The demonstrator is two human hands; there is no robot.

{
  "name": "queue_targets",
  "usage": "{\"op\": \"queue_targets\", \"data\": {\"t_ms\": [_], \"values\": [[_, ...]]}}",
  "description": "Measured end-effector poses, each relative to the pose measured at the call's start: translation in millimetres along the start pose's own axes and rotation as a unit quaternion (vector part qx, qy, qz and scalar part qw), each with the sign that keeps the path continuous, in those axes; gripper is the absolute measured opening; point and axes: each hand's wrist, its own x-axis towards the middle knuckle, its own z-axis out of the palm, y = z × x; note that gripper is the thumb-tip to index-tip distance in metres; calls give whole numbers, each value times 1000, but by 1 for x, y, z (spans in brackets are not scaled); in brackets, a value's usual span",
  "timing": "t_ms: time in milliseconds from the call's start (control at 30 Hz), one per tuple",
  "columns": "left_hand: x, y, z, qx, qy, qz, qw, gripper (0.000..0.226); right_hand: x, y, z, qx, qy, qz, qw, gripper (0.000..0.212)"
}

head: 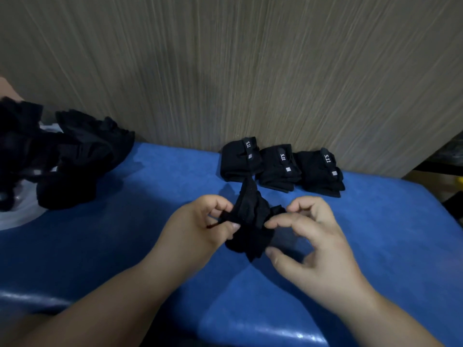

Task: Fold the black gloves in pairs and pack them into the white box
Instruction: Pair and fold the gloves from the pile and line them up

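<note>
Blue table (150, 196): I see open surface before and beside the black glove (250, 221), which is held just above mid-table. A wood-grain wall (250, 71) closes the edge behind it. Behind the glove, three folded pairs (280, 166) sit in a row at the wall, with straps reading "5.11". Far left of the glove lies a loose heap of gloves (75, 156). The left hand (200, 221) pinches the glove's left strap between thumb and fingers. The right hand (313, 236) has its fingers curled and spread, tips at the glove's right edge; whether it grips, I cannot tell.
</note>
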Motion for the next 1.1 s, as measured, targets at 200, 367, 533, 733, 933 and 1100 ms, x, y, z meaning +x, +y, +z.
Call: {"op": "queue_targets", "data": {"t_ms": [200,367,533,733,933,1100], "values": [[1,-8,6,3,23,-6,1000,14,-2,-3,4,24,-60,-36,997,23],[-1,-7,9,40,40,18,998,14,1,0,6,9,-41,-27,999,25],[-3,-3,11,58,-23,69,996,20,1,5,7,9,3,40,999,20],[-2,-4,8,43,-96,67,992,22,5,7,7,61,32,103,992,22],[0,-7,13,57,-33,70,995,23,3,9,11,53,41,125,990,28],[1,-9,15,78,11,71,994,36,3,8,10,-8,52,126,991,30]]}}
